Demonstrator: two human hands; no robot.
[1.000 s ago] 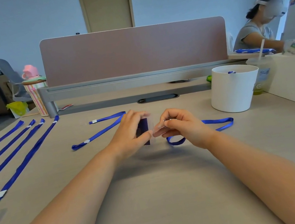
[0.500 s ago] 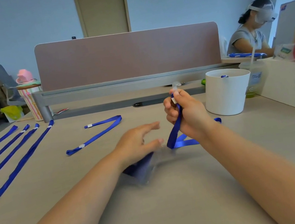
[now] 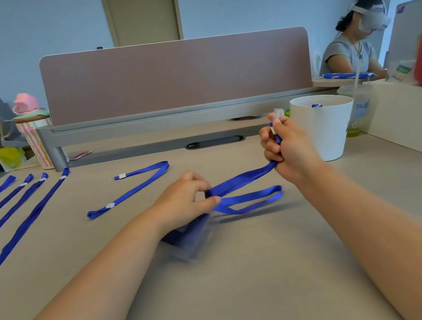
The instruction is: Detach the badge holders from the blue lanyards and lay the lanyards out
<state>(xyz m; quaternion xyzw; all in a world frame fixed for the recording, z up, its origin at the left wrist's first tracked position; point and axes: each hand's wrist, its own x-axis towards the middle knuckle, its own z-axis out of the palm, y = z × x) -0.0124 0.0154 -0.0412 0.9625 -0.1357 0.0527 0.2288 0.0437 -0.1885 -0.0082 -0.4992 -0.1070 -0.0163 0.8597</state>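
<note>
Holder lies blurred under the left hand, probably loose on the tabletop. That grip pinches the limp lanyard mid-strap; beyond, the right hand clamps its clip end, best hold.

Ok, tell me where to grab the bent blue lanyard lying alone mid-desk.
Take the bent blue lanyard at its near end by the white tag, coming from above with a pinch. It lies flat on the beige desk, so only its top face is free.
</note>
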